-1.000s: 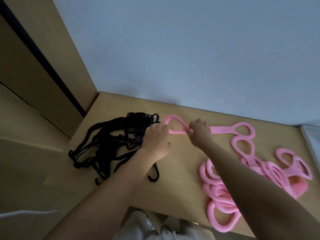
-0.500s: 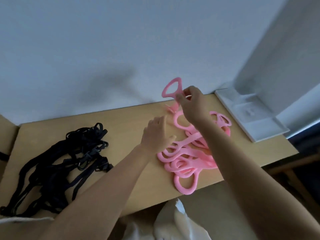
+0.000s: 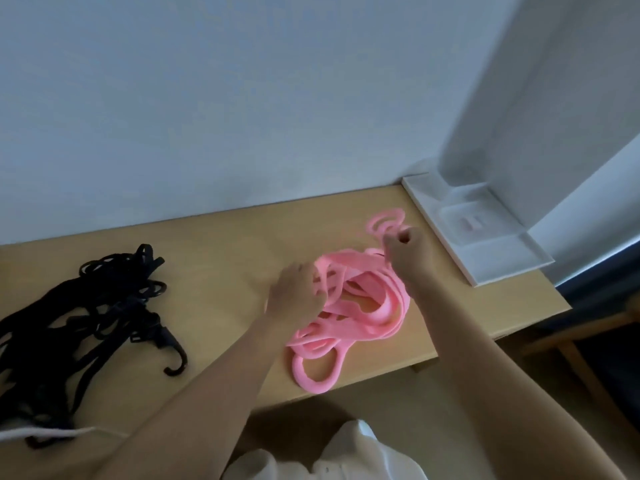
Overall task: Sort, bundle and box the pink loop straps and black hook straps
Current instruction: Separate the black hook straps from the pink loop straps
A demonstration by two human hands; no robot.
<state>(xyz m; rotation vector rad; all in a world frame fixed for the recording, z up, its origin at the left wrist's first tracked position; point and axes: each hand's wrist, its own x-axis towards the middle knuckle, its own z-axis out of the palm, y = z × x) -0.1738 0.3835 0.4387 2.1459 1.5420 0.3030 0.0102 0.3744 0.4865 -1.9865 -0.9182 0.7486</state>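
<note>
Pink loop straps (image 3: 374, 306) heaped 3 o'clock; R hand (image 3: 405, 251) fisted on one, L hand (image 3: 298, 292) grip blurred, couldn't tell. Risk: snagged loops could drag pile off desk (image 3: 225, 244).

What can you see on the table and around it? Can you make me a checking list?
Surface: wooden table.
Job's things: pink straps in a tangled pile at right; black straps heaped at left, one hook sticking out.
Clutter: white tray at the table's right end.
Hands: left hand on the pink pile, grip blurred; right hand grips a pink strap.
Cables: nothing seen.
Surroundings: pale wall behind; white cloth at the bottom edge.
</note>
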